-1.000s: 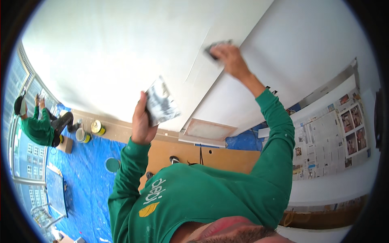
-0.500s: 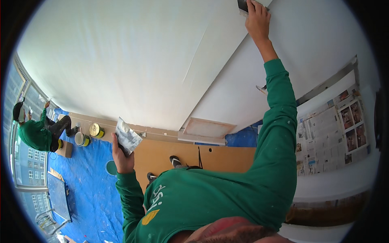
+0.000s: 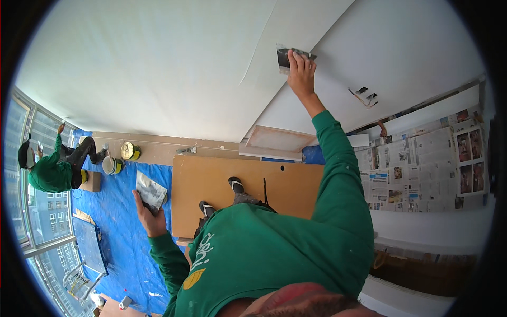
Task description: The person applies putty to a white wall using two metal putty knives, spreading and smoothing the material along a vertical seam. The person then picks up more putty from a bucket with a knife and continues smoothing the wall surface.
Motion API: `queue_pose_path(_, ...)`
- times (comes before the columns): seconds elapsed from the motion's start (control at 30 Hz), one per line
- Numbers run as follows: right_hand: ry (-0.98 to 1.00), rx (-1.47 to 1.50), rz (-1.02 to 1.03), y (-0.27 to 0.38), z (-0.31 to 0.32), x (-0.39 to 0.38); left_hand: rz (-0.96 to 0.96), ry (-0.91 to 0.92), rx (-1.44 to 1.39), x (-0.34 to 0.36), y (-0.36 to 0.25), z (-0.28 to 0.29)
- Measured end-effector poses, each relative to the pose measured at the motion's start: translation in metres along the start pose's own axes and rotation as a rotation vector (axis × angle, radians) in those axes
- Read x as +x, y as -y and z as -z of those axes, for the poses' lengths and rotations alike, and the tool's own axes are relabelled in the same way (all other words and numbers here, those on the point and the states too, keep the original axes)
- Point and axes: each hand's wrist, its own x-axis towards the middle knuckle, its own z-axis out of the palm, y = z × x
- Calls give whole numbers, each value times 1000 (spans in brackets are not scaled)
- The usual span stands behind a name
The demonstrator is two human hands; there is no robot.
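White wall [image 3: 142, 79] fills the head view. My right hand [image 3: 302, 78], nearer the wall's slanting edge, grips a dark scraper [image 3: 284, 59] crosswise, jutting left of curled fingers; my left hand [image 3: 151, 219], well down-left, clasps a smeared plate [image 3: 151, 191] just beyond its palm.

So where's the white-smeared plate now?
In the head view, the white-smeared plate is in the person's left hand, left of centre, seen against the blue sheet just left of the tan board.
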Motion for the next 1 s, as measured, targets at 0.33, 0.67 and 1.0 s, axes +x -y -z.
queue_pose_path(0.33, 209, 183, -23, 84, -79, -150, -40, -212, 144, -19, -21, 32)
queue_pose_path(0.67, 399, 439, -142, 127, -57, -174, -81, -115, 51, -31, -31, 44)
queue_pose_path(1.0, -329, 136, -76, -46, 123, 172, -146, -73, -112, -8, -20, 81)
